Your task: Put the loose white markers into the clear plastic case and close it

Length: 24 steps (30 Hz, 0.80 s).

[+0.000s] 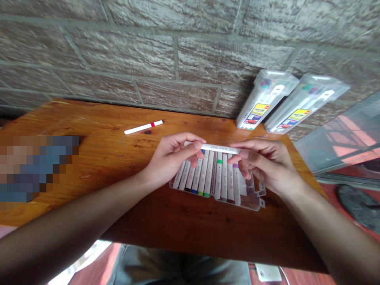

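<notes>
A white marker (221, 148) is held level between my two hands, above an open clear plastic case (251, 204). My left hand (175, 154) pinches its left end between thumb and fingers. At the right end, my right hand (264, 162) grips it the same way. Several white markers (204, 174) lie side by side in both halves of the case, with green, blue, black and purple bands or tips showing. My fingers hide part of the case's far edge. Apart from these, a white marker with a red band (144, 127) lies on the table, beyond my left hand.
Two closed clear marker cases (255, 101) with yellow labels stand upright at the back right of the wooden table (97, 158), by the stone-block wall (154, 59). A blurred-out patch (38, 166) covers the left edge. Below the table's front edge sits a white object with a cable (268, 272).
</notes>
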Available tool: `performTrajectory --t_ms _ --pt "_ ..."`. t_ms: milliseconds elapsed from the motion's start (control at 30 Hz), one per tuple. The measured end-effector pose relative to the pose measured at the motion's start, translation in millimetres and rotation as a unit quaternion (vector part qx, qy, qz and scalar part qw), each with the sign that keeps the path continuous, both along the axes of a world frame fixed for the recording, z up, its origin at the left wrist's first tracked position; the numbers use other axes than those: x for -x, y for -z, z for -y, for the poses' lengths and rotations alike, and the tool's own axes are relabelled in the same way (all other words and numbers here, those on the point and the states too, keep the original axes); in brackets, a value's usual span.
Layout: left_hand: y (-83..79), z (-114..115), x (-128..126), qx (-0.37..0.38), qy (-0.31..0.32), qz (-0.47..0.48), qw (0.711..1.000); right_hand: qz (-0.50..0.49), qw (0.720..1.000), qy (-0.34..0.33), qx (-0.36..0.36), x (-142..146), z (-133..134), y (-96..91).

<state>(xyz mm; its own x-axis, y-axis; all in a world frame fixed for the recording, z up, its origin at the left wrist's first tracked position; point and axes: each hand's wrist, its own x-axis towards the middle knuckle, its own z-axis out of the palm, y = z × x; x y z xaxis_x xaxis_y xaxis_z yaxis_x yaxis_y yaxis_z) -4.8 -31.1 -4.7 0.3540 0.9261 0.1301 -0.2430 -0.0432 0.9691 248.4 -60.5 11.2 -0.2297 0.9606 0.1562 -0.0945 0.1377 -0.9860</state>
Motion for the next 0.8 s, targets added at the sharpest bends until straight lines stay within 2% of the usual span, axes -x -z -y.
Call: performTrajectory --t_ms 267,400,567,800 --pt "-5.5 2 -1 -0.032 -0.026 -0.009 0.999 -0.045 0.996 0.065 0.030 -4 -9 2.6" --pt "-4.0 1 0 -0.036 -0.021 -0.015 0.999 -0.052 0.995 0.075 0.044 -5 -11 2.3" --pt "1.1 0 3 -0.038 0.002 0.005 0.999 -0.056 0.994 0.079 0.046 -5 -12 2.7" --pt "0.0 1 4 -0.021 0.064 0.085 0.994 -0.069 0.993 0.085 0.049 -6 -14 1.2"
